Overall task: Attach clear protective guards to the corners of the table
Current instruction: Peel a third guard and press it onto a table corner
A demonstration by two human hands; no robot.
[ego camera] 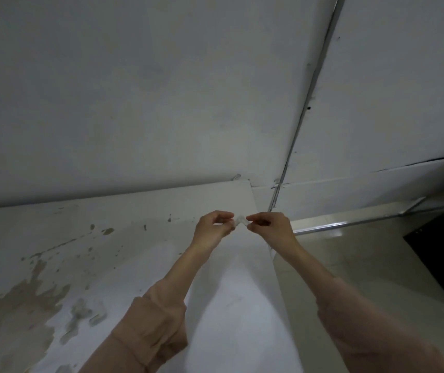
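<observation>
Both hands meet over the white, stained table; the left hand and the right hand each pinch one end of a small clear corner guard between thumb and fingertips, the other fingers curled in. The guard hangs in the air between the two pinches, off the tabletop, lying roughly left to right; its exact shape is too small and pale to tell.

The move ahead turns on one relation. The table's far right corner lies just beyond the guard, straight ahead of the hands and a touch to the right, close against the grey wall; both hands are about equally near it, the right hand on the side of the table's right edge. Probably the guard is being readied, perhaps its backing peeled, before it goes onto that corner; something small and pale sits at the corner already, too unclear to name. Tiled floor lies to the right.
</observation>
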